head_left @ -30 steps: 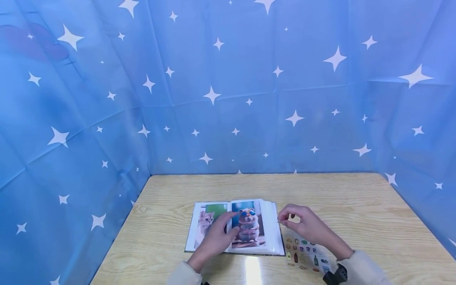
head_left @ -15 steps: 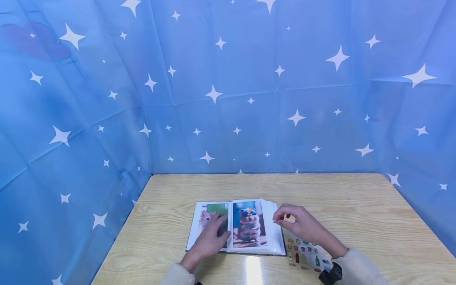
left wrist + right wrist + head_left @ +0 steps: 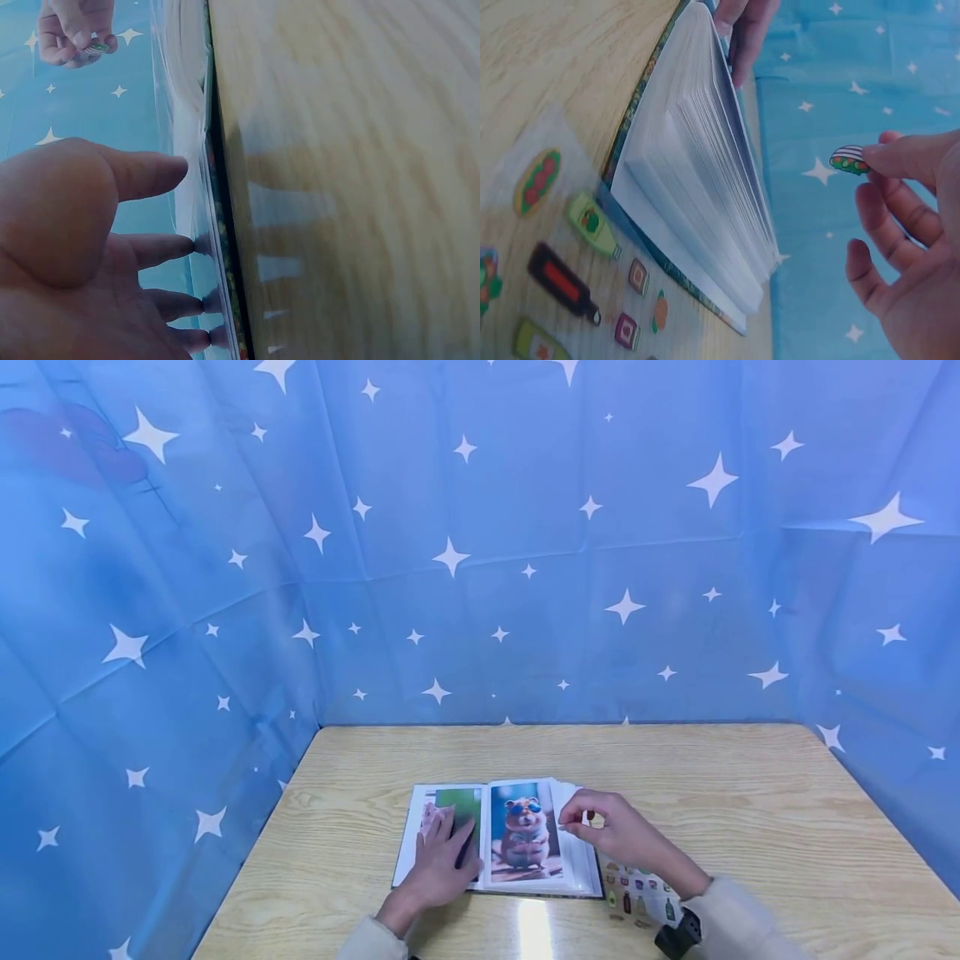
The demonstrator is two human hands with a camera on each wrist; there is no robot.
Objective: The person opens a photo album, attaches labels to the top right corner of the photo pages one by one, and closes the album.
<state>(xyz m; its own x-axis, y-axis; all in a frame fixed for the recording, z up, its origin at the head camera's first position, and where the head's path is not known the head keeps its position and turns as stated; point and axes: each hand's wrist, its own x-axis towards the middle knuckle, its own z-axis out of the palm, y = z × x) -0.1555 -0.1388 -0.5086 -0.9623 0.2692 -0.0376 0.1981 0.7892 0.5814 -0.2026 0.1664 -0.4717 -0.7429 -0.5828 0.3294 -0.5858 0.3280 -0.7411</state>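
Note:
A photo album [image 3: 577, 864] lies spread on the table. Its left page shows a cat picture [image 3: 468, 802], partly covered by my left hand [image 3: 438, 864]. In the left wrist view, that hand's fingertips [image 3: 199, 304] touch the page with the fingers extended. On the right page is a picture of a hamster in sunglasses [image 3: 525, 835]. Above the album's right edge, my right hand [image 3: 607, 827] pinches a small food sticker [image 3: 847, 159] between thumb and index finger. The sticker has a striped top and a green and red lower part.
A clear sticker sheet [image 3: 633, 893] with bottles, jars and food pictures lies right of the album, partly under the right forearm. The wooden table [image 3: 360, 760] meets a blue star-patterned curtain [image 3: 525, 610] behind and at the sides.
My left hand has moved left, off the hamster picture and onto the cat page. My right hand, still pinching the sticker, has shifted left over the album's right edge.

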